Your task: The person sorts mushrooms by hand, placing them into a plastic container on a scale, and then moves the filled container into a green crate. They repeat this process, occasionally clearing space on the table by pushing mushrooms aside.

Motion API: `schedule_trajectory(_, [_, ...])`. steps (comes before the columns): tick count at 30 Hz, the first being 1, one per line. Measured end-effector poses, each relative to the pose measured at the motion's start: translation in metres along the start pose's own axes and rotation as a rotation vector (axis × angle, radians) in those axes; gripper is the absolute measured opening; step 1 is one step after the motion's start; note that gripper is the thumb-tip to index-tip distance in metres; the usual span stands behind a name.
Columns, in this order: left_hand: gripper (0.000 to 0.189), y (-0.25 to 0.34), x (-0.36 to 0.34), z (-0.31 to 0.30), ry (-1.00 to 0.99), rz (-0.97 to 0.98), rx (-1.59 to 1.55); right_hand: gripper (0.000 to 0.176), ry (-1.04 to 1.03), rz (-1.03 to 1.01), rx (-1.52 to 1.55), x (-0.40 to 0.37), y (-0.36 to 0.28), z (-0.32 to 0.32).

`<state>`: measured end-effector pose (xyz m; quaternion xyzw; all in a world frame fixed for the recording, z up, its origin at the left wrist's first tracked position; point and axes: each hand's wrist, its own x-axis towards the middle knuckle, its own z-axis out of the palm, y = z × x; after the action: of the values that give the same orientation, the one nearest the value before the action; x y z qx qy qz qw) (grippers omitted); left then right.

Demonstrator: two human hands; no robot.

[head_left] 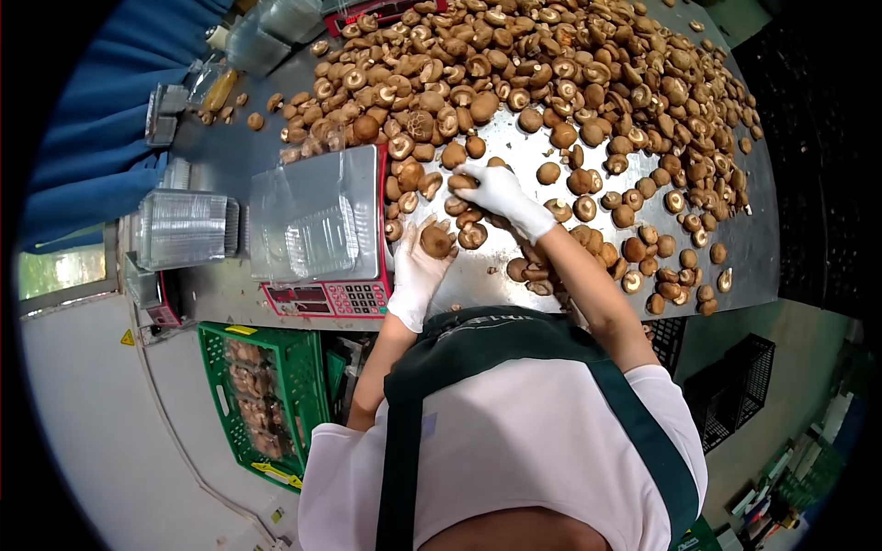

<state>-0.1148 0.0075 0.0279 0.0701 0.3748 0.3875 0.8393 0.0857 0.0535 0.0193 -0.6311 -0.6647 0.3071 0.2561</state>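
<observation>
My left hand [420, 272], in a white glove, is closed round a brown mushroom [435, 241] just right of the scale. Up and to the right, my right hand [501, 197], also gloved, has its fingertips on another mushroom [463, 183]. Loose mushrooms lie between and around both hands. The red-edged scale [378, 211] stands left of my left hand, with a clear plastic tray [319, 243] on its plate. A large heap of mushrooms [551, 69] spreads over the metal table [496, 285] beyond my hands.
Stacks of clear trays [184, 227] stand left of the scale. A green crate [216, 367] with packed mushrooms is below the table at the left. Black crates [735, 386] stand at the lower right. A blue curtain [110, 119] hangs at the left.
</observation>
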Motion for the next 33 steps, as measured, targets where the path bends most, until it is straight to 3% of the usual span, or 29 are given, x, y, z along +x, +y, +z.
schedule_trajectory(2, [0.040,-0.006,0.005,-0.004,-0.001,-0.015,-0.018,0.043,-0.005,0.096,0.260,-0.028,0.010,-0.005])
schedule_trajectory(4, [0.031,-0.011,0.007,0.001,0.049,0.122,0.416,0.043,0.023,0.213,0.650,-0.053,0.016,-0.007])
schedule_trajectory(6, [0.025,-0.021,0.016,-0.005,0.085,0.205,0.582,0.043,0.071,0.256,0.753,-0.074,0.009,-0.016])
schedule_trajectory(7, [0.028,-0.024,0.018,-0.007,0.028,0.312,0.873,0.042,0.125,0.301,0.861,-0.081,0.002,-0.019])
schedule_trajectory(8, [0.032,-0.027,0.020,-0.007,-0.033,0.418,1.166,0.042,0.122,0.299,0.862,-0.085,-0.002,-0.019])
schedule_trajectory(10, [0.036,-0.033,0.009,0.009,-0.020,0.448,1.155,0.044,0.125,0.347,0.747,-0.090,-0.009,-0.019])
schedule_trajectory(12, [0.037,-0.037,0.008,0.012,-0.015,0.759,1.099,0.046,0.211,0.137,0.518,-0.089,-0.025,-0.014])
schedule_trajectory(14, [0.041,-0.031,0.007,0.014,-0.138,0.531,0.689,0.049,0.184,-0.124,0.397,-0.084,-0.030,-0.003])
schedule_trajectory(16, [0.039,-0.016,-0.001,0.022,-0.099,0.221,0.212,0.048,-0.094,-0.032,0.392,-0.075,-0.053,-0.016])
schedule_trajectory(18, [0.039,-0.008,-0.003,0.012,0.016,0.248,0.237,0.043,0.029,-0.073,0.383,-0.051,-0.047,-0.001])
schedule_trajectory(20, [0.043,-0.004,0.000,-0.006,0.074,0.140,0.005,0.035,0.055,-0.048,0.230,-0.011,-0.048,0.005])
schedule_trajectory(22, [0.041,-0.006,-0.002,-0.010,0.048,0.134,-0.003,0.040,0.020,-0.029,-0.074,0.022,-0.061,0.008])
schedule_trajectory(26, [0.034,-0.006,-0.006,-0.003,0.100,0.027,-0.077,0.049,-0.004,-0.253,-0.218,0.067,-0.030,0.058])
schedule_trajectory(27, [0.026,-0.006,-0.005,-0.005,0.210,-0.008,-0.072,0.050,-0.025,-0.187,-0.200,0.066,-0.028,0.058])
schedule_trajectory(30, [0.022,-0.010,0.005,-0.031,0.202,-0.025,0.137,0.043,-0.001,-0.082,-0.090,0.041,-0.024,0.042])
schedule_trajectory(32, [0.018,-0.012,0.007,-0.035,0.206,-0.040,0.083,0.044,-0.076,-0.082,-0.167,0.017,-0.006,0.039])
schedule_trajectory(33, [0.017,-0.012,0.004,-0.029,0.244,0.042,0.264,0.045,-0.148,-0.030,-0.191,0.002,-0.003,0.032])
